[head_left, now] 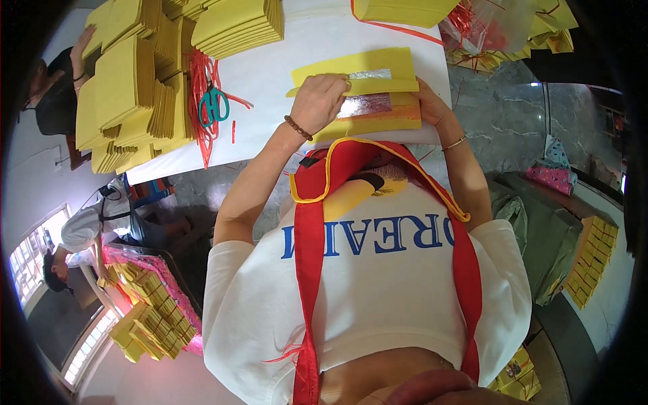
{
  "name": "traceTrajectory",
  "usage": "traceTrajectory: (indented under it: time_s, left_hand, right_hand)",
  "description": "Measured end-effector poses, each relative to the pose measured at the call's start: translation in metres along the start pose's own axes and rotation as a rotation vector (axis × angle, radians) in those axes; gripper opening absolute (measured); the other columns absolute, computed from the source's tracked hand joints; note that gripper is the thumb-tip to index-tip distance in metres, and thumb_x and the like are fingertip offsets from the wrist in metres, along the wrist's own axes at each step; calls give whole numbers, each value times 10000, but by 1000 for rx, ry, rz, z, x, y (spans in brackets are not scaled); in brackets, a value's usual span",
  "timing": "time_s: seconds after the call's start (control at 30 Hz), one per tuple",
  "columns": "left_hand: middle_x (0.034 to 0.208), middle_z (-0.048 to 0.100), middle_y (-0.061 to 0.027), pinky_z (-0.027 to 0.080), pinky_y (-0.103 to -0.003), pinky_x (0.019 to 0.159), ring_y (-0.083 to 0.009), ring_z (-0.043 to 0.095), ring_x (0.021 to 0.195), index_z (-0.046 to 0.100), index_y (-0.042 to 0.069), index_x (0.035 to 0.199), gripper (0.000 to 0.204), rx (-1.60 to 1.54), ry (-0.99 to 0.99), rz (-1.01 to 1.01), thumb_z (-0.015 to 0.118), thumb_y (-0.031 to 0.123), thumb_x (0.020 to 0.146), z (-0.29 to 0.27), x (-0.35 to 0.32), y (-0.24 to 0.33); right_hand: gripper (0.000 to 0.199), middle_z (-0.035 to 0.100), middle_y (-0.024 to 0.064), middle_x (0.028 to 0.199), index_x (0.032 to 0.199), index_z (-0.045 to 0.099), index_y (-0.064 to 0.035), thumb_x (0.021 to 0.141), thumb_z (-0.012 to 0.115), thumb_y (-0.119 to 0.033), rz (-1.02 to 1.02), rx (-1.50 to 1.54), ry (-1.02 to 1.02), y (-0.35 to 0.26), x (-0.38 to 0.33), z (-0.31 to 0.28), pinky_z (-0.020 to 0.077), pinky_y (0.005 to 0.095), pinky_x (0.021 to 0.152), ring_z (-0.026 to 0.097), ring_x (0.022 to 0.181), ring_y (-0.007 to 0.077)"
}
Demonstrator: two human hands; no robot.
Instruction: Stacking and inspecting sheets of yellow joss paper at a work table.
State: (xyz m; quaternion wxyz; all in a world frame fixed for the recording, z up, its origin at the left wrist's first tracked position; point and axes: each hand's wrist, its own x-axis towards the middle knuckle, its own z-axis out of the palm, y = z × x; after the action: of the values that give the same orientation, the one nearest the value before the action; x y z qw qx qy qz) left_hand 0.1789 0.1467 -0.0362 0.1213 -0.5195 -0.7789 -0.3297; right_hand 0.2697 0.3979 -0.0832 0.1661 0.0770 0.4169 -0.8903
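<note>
Yellow paper stack (368, 121), silver foil up, near worktop (283, 61) edge: left hand (317, 101) fingers curled, clamped on top sheet (354, 71); right hand (432, 104) fingers closed, steadying stack edge.

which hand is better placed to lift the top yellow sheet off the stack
Probably the left hand: it already rests on the top yellow sheet, fingers at its near edge beside the silver foil patch. The right hand sits at the side of the stack, seemingly steadying it.
</note>
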Motion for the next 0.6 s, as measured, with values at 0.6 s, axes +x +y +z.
traceTrajectory:
  time_s: [0.6]
  left_hand:
    - [902, 579, 17, 414, -199, 668, -60, 519, 786, 535, 6, 1069, 236, -757, -319, -732, 543, 36, 836, -136, -27, -63]
  right_hand:
    - [443, 510, 66, 1167, 1251, 390, -30, 851, 548, -136, 87, -138, 86, -8, 8, 13, 445, 287, 870, 526, 1024, 151]
